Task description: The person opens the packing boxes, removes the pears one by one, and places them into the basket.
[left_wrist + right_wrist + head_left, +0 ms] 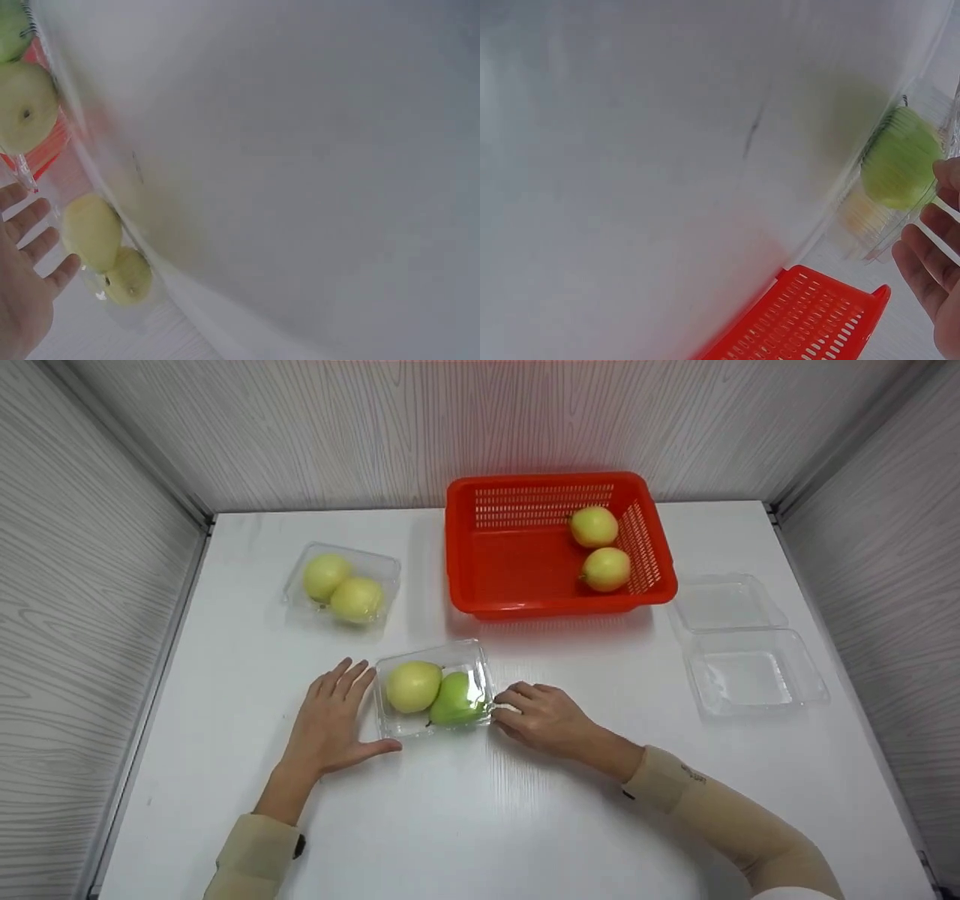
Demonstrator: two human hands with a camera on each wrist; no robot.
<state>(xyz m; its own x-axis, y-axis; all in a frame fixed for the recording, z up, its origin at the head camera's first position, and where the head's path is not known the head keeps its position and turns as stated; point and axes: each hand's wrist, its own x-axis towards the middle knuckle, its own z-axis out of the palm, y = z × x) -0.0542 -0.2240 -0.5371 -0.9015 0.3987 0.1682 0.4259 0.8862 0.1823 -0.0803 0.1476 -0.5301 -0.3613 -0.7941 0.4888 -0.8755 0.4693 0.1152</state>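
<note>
A clear plastic clamshell box (459, 656) sits mid-table with its lid down over a pale yellow round fruit (412, 688) and a green pear (452, 703). At its right edge, my right hand (541, 718) pinches the rim between thumb and curled fingers. The right wrist view shows the fingertips right at the box edge, close to the green pear (902, 161). My left hand (328, 725) lies along the box's left side, fingers straight and spread, thumb pointing toward the near left corner. In the left wrist view those fingers (37, 246) hold nothing.
Behind the box stands a red basket (517, 606) with two yellow fruits (606, 569) at its right end. Another clear box (379, 564) holding two yellow fruits sits at the back left. An open clear clamshell (742, 630) lies at the right. Wood-grain panels (330, 435) border the table.
</note>
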